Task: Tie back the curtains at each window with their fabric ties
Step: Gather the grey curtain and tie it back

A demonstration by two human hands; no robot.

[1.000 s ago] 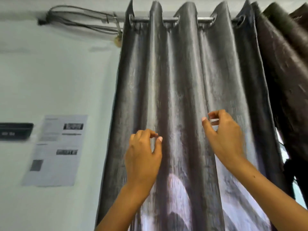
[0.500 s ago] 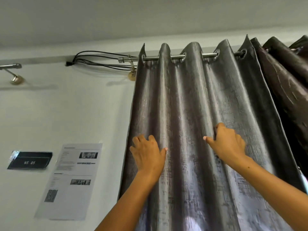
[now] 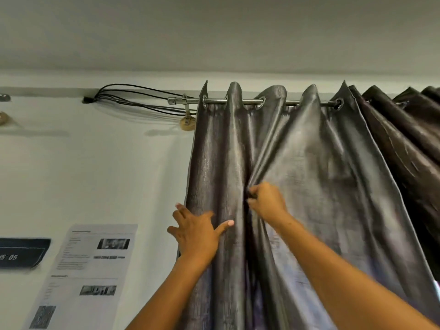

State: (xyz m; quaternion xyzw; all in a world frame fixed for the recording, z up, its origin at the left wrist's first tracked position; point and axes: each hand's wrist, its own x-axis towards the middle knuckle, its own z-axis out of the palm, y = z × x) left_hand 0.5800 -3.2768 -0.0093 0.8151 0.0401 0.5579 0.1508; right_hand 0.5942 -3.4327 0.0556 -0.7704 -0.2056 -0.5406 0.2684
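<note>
The right hand [image 3: 266, 202], flat a moment ago, now pinches a fold of the grey curtain [image 3: 309, 186]; the left hand [image 3: 197, 231], fingers spread, has slid to its left edge.

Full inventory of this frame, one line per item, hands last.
grey curtain: 1, silvery grey, centre, hung by eyelets
dark curtain: 1, brown-black, right edge
curtain rod: 1, chrome, along the top
rod bracket: 1, tan base, left rod end
cables: 1 bundle, black, upper left wall
printed sheet: 1, white, lower left wall
label plate: 1, dark, far left
left hand: flat on curtain's left edge
right hand: pinching a fold
</note>
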